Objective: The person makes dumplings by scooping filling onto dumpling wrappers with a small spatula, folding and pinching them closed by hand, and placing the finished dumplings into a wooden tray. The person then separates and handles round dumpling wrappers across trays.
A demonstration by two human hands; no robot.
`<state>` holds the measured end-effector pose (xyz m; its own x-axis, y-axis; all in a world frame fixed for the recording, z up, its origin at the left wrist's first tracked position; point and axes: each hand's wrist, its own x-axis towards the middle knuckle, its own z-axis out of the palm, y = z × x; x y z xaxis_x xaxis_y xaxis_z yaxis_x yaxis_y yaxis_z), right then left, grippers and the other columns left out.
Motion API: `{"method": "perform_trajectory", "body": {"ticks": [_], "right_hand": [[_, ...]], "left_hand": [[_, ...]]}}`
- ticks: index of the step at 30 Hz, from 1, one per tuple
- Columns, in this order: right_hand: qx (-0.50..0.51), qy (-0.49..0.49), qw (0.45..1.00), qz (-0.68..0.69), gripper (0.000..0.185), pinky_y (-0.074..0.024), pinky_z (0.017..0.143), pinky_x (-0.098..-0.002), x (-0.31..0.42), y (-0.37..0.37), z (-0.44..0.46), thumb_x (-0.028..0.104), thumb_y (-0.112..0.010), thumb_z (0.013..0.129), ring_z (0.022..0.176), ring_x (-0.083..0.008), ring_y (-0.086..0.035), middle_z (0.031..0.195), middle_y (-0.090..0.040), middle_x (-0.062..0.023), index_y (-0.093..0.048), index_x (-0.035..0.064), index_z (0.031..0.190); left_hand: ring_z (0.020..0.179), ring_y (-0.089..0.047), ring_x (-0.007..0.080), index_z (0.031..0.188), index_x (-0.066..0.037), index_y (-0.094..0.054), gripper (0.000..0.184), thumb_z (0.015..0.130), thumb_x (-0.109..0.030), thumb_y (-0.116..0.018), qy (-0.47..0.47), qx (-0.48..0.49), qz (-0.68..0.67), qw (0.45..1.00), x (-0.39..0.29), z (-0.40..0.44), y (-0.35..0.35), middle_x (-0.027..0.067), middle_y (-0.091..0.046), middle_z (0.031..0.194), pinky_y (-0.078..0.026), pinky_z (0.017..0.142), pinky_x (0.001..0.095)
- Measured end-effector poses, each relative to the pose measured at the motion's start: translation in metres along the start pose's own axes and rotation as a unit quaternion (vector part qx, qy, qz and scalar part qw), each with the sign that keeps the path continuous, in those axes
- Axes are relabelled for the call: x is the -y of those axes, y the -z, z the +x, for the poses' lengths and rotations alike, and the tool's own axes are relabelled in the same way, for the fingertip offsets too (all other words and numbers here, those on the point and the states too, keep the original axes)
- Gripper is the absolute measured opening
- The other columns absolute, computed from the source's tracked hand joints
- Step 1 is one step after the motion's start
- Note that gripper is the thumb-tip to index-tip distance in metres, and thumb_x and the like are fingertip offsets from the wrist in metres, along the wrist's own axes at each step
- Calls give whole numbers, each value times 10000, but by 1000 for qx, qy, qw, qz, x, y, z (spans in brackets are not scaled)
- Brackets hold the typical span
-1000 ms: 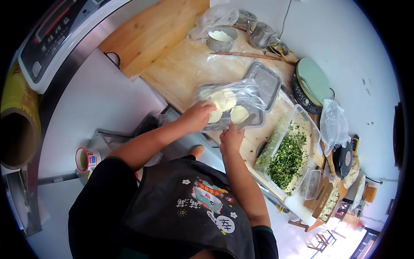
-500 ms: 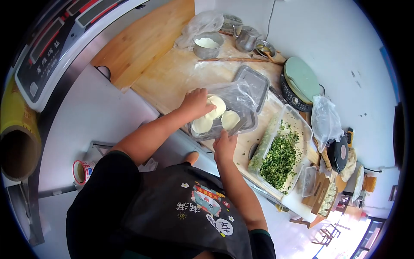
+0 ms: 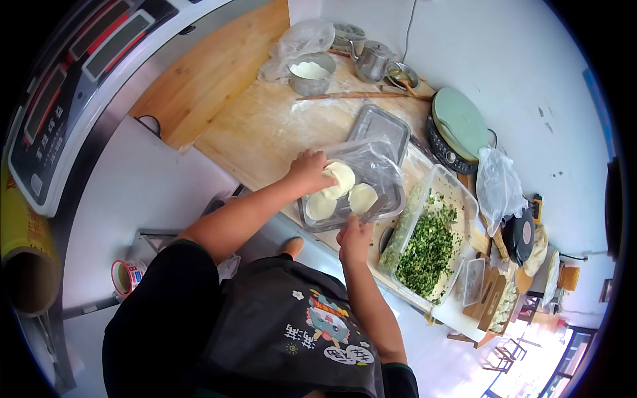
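My left hand (image 3: 307, 171) is closed on a pale round of dough (image 3: 340, 179), lifted at the left side of a metal tray (image 3: 320, 226). Two more rounds of dough lie in that tray: one at the near left (image 3: 321, 206), another at the right (image 3: 363, 198). My right hand (image 3: 355, 240) grips the tray's near rim, its fingertips close to the right dough round. Clear plastic film (image 3: 361, 154) covers the far part of the tray.
Right of the tray, a clear tub (image 3: 472, 211) holds chopped greens (image 3: 428, 249). Behind are another metal tray (image 3: 380, 131), a rolling pin (image 3: 358, 95), a pot of white powder (image 3: 311, 78), a kettle (image 3: 373, 63) and a green-lidded round griddle (image 3: 459, 125).
The tray, with both hands on it, has shifted slightly right and closer to me. The camera view has turned a little. Both hands keep their holds.
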<state>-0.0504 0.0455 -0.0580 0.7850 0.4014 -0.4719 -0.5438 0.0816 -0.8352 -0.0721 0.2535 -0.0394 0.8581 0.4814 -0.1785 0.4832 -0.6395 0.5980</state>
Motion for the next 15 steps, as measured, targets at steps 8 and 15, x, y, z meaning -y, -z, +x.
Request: {"method": "perform_trajectory", "body": {"ticks": [8, 15], "right_hand": [[-22, 40, 999, -27, 291, -323, 363, -246, 5, 7, -2, 92, -499, 980, 457, -70, -419, 716, -477, -3, -400, 47, 1250], [-27, -11, 1000, -8, 300, -300, 376, -236, 15, 18, 3, 100, -499, 984, 471, -60, -396, 732, -456, 10, -401, 62, 1265]], "left_hand": [[935, -660, 265, 1051, 59, -610, 576, 692, -327, -845, 63, 83, -271, 957, 13, 20, -29, 162, -670, 1002, -518, 812, 375], [928, -647, 185, 1044, 25, -650, 449, 747, -259, -832, -54, 84, -161, 982, -27, 1, -7, 113, -672, 1035, -512, 794, 309]]}}
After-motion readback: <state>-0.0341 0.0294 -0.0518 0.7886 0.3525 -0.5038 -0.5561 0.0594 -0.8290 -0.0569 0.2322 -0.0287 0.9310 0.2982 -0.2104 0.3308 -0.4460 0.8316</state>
